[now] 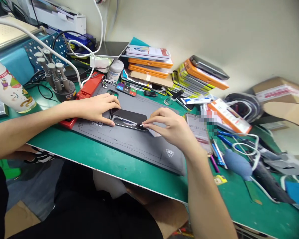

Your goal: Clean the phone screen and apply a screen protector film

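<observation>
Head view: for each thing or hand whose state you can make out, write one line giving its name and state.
Left hand: open, fingers spread, at the dark phone's left end.
Right hand: pinching something too small to identify.
Dark phone: lying on the mat, surface dark with reflections.
Grey mat: spread on the green table.
Second phone: screen lit, partly pixelated.
Tool holder: filled with several grey-handled tools.

On feed I saw glossy phone (134,116), matt mat (129,142) near front edge of smooth, shiny table (89,149), cardboard box (286,113) toward back edge.
</observation>
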A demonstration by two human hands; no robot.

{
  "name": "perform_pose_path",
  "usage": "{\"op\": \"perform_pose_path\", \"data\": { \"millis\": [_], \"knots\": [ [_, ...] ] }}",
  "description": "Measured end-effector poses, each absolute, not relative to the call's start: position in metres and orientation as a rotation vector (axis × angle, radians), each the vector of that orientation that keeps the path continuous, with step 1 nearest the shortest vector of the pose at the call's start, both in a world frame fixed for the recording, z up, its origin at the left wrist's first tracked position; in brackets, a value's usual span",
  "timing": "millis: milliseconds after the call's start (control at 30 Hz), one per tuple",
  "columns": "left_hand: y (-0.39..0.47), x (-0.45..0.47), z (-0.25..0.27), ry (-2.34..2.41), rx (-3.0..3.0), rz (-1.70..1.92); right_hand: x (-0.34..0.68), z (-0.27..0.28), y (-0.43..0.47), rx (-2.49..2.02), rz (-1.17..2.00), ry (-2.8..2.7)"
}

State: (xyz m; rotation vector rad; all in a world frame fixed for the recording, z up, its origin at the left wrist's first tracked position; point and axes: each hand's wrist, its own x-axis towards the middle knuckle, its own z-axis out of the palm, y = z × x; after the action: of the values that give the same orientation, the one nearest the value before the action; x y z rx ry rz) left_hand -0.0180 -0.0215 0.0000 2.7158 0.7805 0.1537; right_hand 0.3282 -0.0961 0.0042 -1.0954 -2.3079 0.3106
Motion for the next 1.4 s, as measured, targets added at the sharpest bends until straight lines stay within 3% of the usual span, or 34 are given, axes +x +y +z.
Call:
{"op": "perform_pose_path", "data": {
  "millis": [233,433,1133,1400],
  "knots": [
    [-0.023,-0.017,0.000,0.788,2.716,0.141,0.317,0.004,-0.105,-0.933,0.227,-2.421],
    [-0.022,-0.017,-0.002,0.781,2.714,0.151,0.307,0.013,-0.115,-0.995,-0.092,-2.485],
    [-0.021,-0.018,-0.001,0.821,2.640,0.171,0.285,0.003,-0.121,-0.842,0.013,-2.526],
    [-0.021,-0.018,0.002,0.826,2.650,0.142,0.336,0.013,-0.106,-1.107,0.036,-2.421]
  ]
}}
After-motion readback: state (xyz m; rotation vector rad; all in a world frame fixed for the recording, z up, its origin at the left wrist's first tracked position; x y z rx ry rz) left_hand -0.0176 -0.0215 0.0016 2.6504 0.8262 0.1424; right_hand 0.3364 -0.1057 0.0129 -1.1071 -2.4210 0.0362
